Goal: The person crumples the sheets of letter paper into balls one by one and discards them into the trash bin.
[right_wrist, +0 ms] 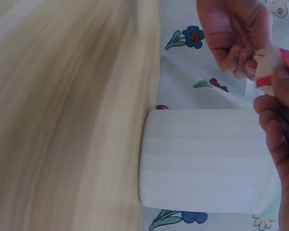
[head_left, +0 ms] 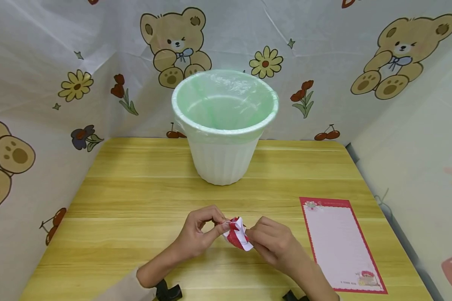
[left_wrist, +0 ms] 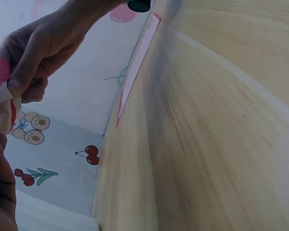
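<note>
Between both hands is a crumpled piece of red-and-white paper (head_left: pixel 238 235), folded into a small wad above the table. My left hand (head_left: pixel 199 231) pinches its left end between thumb and fingers. On the other side my right hand (head_left: pixel 272 240) grips the right edge, thumb and fingertips against the paper. The left wrist view shows the same paper (left_wrist: pixel 5 94) at the left border, partly cut off. In the right wrist view the paper (right_wrist: pixel 267 72) sits between the fingers of both hands.
A white bin (head_left: pixel 223 159) with a green inside and a clear plastic liner stands at the table's back. A flat sheet of red-bordered letter paper (head_left: pixel 342 246) lies on the right of the wooden table (head_left: pixel 135 200). Bear-printed cloth (head_left: pixel 229 37) hangs behind.
</note>
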{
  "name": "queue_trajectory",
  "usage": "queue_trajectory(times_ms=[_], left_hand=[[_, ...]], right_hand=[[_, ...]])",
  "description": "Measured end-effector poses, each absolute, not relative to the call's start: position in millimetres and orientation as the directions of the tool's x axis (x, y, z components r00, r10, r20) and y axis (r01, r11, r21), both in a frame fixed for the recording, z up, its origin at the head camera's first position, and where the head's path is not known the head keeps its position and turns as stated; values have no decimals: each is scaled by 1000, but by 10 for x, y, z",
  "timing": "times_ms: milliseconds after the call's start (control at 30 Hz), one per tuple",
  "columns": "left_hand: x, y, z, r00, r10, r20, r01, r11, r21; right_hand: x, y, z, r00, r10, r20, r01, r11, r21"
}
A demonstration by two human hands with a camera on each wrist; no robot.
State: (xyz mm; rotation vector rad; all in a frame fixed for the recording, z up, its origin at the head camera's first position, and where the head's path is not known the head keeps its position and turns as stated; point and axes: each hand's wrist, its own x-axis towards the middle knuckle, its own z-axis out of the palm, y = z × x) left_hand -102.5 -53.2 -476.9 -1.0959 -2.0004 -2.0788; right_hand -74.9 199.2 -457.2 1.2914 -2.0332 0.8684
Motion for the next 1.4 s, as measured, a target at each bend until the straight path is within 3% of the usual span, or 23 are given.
queue_trajectory(times_ms=[233, 367, 933, 1400], left_hand=[[-996, -496, -4807, -687, 462, 561, 604, -67, 794], [-989, -472, -4844, -672, 477, 567, 629, -37, 777], [-986, -475, -4910, -668, 499, 553, 634, -8, 773], [-971, -617, -4955, -710, 506, 490, 562, -12, 827]], right_hand=[[-652, 2060, -4476, -477, -671, 568, -874, 428, -228], [-641, 2085, -4471, -499, -700, 511, -863, 454, -221], [-671, 2113, -4511, -522, -694, 496, -852, 456, -258], [-712, 2065, -4686, -567, -634, 526, -822, 395, -410]])
